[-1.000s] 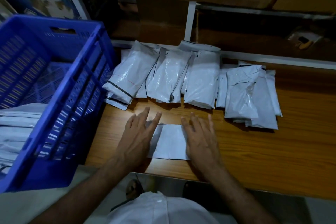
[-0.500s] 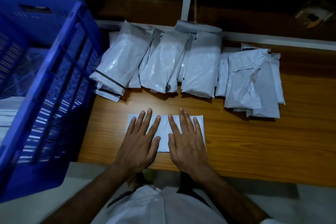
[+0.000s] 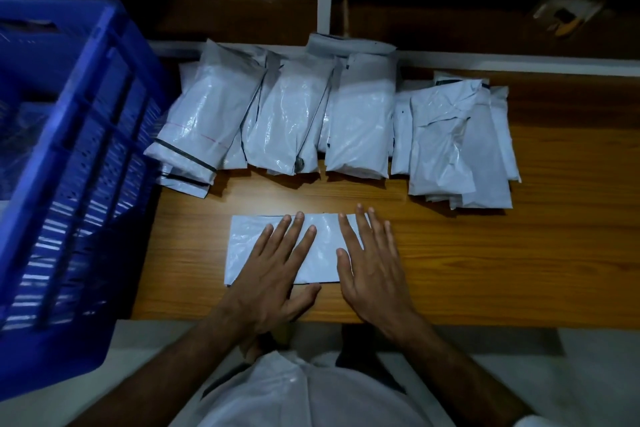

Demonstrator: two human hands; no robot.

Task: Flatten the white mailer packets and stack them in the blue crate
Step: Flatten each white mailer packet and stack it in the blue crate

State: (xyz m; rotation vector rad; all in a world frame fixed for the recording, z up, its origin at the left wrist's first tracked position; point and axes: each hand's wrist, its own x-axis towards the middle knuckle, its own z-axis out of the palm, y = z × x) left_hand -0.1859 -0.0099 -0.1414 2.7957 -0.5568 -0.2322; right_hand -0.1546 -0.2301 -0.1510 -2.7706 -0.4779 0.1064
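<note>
Both palms press flat, fingers straight: left hand [image 3: 273,274] and right hand [image 3: 372,265] on flat white glossy plastic mailer packet [image 3: 249,246] on wood-grain table [image 3: 485,253]. Beyond fingertips, row of crinkled white mailer packets [image 3: 356,125]. Left of them, blue perforated plastic crate [image 3: 69,156]. No legible writing.

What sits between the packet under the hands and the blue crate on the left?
Nothing visible lies on the table between the flat packet and the blue crate. Only the crate's near wall, which stands higher than the tabletop, has to be cleared. Left hand and right hand lie flat on the packet.
</note>
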